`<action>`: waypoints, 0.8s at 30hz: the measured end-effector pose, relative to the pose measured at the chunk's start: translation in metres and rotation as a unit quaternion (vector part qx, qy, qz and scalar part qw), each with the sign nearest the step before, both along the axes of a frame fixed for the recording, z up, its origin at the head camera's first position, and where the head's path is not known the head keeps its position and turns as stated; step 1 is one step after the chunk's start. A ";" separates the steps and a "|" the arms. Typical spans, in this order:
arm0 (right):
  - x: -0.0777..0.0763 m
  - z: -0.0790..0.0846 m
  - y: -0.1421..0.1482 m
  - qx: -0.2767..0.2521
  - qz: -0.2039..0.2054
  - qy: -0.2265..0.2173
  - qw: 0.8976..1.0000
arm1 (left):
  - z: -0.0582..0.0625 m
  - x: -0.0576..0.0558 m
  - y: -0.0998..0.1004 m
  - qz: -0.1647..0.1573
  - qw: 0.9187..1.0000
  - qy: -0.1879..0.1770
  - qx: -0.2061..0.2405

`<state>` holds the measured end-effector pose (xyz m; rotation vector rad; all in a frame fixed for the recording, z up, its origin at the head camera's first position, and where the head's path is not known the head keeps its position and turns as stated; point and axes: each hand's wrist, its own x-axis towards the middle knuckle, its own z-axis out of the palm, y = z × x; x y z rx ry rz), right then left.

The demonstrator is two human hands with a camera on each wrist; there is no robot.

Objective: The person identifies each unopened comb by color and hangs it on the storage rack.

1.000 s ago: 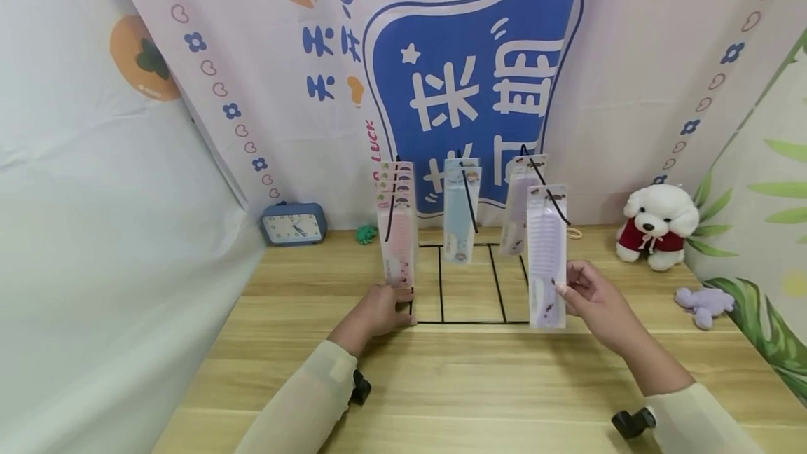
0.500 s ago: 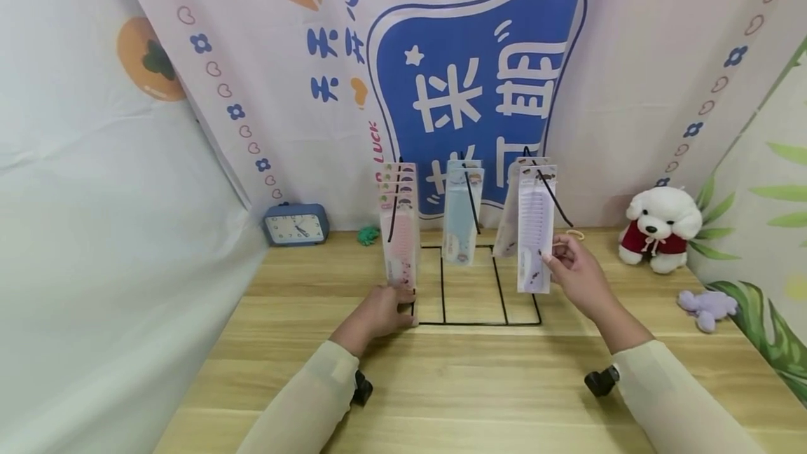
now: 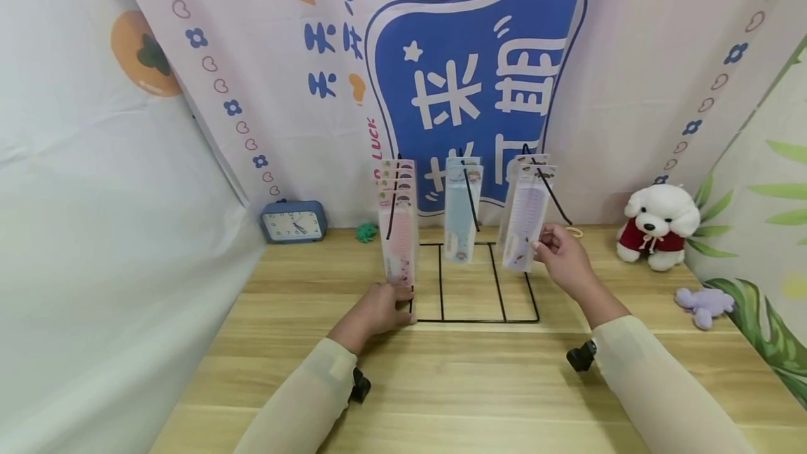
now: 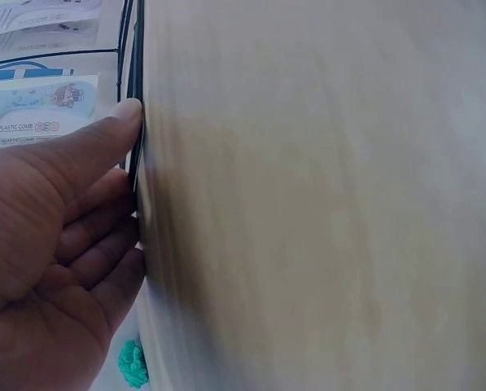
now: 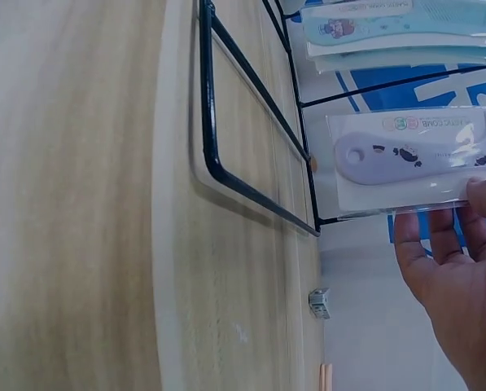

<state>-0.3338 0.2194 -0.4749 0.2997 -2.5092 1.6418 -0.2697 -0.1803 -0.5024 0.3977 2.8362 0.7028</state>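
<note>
My right hand (image 3: 566, 261) pinches the lower edge of a packaged purple comb (image 3: 525, 216), thumb in front and fingers behind. The comb's top is at the right hook of a black wire rack (image 3: 474, 321), close in front of another purple pack. In the right wrist view, the purple comb's handle (image 5: 413, 155) shows through the clear wrapper. My left hand (image 3: 376, 310) holds the left side of the rack's base; in the left wrist view its thumb lies on the black wire (image 4: 135, 73). Several pink comb packs (image 3: 398, 237) hang above it, and blue ones (image 3: 462, 216) hang in the middle.
Behind the rack hangs a printed curtain (image 3: 302, 160). A blue clock (image 3: 294, 221) and a small green toy (image 3: 366, 232) stand back left. To the right are a white plush dog (image 3: 658, 226) and a purple plush toy (image 3: 705, 305). A beige ring (image 3: 574, 232) lies behind my right hand.
My right hand has moved the purple comb back and left along the hook, up to the other purple pack. My left hand stays on the rack's base.
</note>
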 end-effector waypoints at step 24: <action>0.000 -0.008 0.007 0.003 -0.007 -0.025 1.000 | -0.007 0.001 -0.002 -0.007 1.000 0.001 0.014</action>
